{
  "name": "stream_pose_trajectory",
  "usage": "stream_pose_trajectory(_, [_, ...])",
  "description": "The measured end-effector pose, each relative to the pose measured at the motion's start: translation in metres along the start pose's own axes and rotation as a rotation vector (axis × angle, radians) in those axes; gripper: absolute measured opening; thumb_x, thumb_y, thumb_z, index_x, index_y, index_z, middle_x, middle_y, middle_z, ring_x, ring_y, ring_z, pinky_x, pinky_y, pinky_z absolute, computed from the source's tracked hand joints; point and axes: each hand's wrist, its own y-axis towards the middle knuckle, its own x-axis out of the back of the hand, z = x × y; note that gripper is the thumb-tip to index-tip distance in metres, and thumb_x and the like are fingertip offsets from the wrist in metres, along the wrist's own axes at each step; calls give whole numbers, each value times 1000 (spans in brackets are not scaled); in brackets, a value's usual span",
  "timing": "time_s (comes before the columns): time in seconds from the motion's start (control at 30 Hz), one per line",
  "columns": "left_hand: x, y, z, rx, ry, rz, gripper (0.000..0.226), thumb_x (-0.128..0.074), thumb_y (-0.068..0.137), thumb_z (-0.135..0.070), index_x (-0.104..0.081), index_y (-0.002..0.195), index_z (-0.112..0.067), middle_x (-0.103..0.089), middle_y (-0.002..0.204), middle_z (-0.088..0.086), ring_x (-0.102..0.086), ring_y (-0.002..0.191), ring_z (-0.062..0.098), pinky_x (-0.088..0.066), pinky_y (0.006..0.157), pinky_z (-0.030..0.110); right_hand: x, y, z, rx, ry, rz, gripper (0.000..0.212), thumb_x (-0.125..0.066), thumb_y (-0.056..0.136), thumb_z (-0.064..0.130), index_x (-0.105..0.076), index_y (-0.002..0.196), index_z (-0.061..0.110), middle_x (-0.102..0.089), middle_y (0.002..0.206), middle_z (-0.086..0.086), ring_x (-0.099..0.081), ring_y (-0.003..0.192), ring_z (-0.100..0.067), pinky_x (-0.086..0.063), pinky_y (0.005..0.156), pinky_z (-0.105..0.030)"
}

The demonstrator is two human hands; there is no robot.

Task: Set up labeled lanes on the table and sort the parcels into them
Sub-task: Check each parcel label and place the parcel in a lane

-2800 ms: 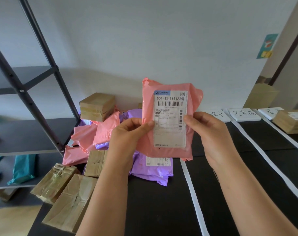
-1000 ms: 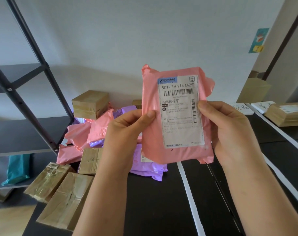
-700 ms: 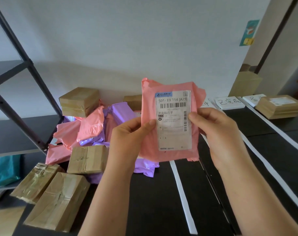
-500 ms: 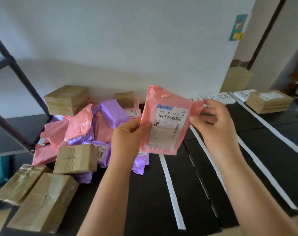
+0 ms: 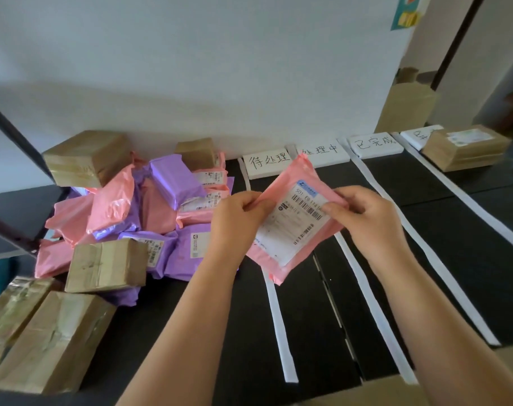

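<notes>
Where the pink parcel (image 5: pixel 290 230) stood upright before the wall a moment ago, it now hangs lower and tilted over the table (image 5: pixel 454 230), above the two leftmost lanes; the left hand (image 5: pixel 234 221) pinches its left edge and the right hand (image 5: pixel 366 218) pinches its right side, both hands curled on it; four white strips (image 5: pixel 281 332) mark the lanes; four label cards (image 5: pixel 268 164) lie at their far ends; one brown box (image 5: pixel 466 148) sits in the rightmost lane; five more show in the pile (image 5: pixel 167 183) at left.
</notes>
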Motion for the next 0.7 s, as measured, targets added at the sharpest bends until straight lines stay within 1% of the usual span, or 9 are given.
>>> stream_pose_trajectory(0.07, [-9, 11, 9, 52, -2, -63, 25, -67, 93, -31, -71, 117, -26, -70, 105, -22, -60, 95, -6, -41, 71, 12, -4, 12, -11, -80, 20, -59, 12, -72, 90, 26, -69, 101, 24, -73, 88, 12, -69, 81, 6, -55, 60, -12])
stream_pose_trajectory(0.13, [-15, 20, 24, 118, 83, -146, 39, -65, 94, -24, -61, 133, -23, -63, 128, -9, -56, 111, 5, -39, 77, 12, -10, 27, -22, -170, 63, -123, 12, -72, 90, 26, -68, 101, 23, -73, 89, 11, -70, 79, 4, -52, 55, -12])
stream_pose_trajectory(0.23, [-29, 25, 52, 267, 100, -140, 55, -70, 91, -21, -49, 141, -23, -56, 139, -1, -54, 118, 13, -48, 87, 27, -22, 52, -41, -301, 101, -206, 11, -68, 92, 25, -68, 101, 20, -73, 94, 8, -70, 80, -3, -49, 60, -15])
stream_pose_trajectory(0.27, [-35, 27, 60, 331, 88, -88, 58, -70, 90, -23, -45, 143, -22, -55, 140, 0, -54, 116, 14, -50, 83, 25, -28, 60, -49, -345, 111, -225, 10, -67, 93, 24, -67, 101, 19, -72, 97, 6, -69, 81, -3, -48, 61, -15])
stream_pose_trajectory(0.33, [-48, 34, 76, 424, 36, 38, 58, -68, 92, -28, -43, 144, -19, -56, 136, 0, -56, 108, 13, -44, 72, 18, -38, 78, -64, -422, 130, -246, 10, -66, 94, 22, -65, 103, 18, -71, 100, 4, -67, 83, -3, -47, 60, -15])
stream_pose_trajectory(0.43, [-67, 57, 95, 462, -22, 172, 49, -65, 93, -42, -54, 136, -20, -65, 123, -7, -62, 105, 12, -45, 78, 22, -54, 107, -87, -480, 75, -233, 16, -64, 96, 23, -65, 110, 16, -68, 100, 3, -65, 83, -5, -45, 60, -17])
stream_pose_trajectory(0.5, [-76, 78, 106, 465, -10, 202, 44, -64, 93, -45, -59, 130, -22, -68, 115, -10, -63, 100, 9, -45, 75, 20, -65, 129, -105, -486, 9, -234, 18, -63, 96, 25, -61, 113, 18, -65, 102, 2, -63, 85, -8, -46, 60, -19])
stream_pose_trajectory(0.63, [-87, 129, 129, 499, 23, 212, 22, -61, 96, -36, -64, 115, -26, -61, 85, -22, -59, 77, 0, -37, 57, 13, -92, 174, -139, -495, -147, -207, 23, -61, 96, 29, -58, 118, 22, -60, 102, 5, -59, 82, -7, -45, 61, -21])
stream_pose_trajectory(0.7, [-92, 157, 141, 498, 62, 216, 20, -59, 97, -34, -66, 112, -22, -63, 84, -17, -60, 76, 3, -38, 56, 16, -106, 198, -154, -506, -208, -157, 25, -61, 96, 29, -59, 121, 24, -60, 98, 8, -57, 77, -4, -43, 59, -21])
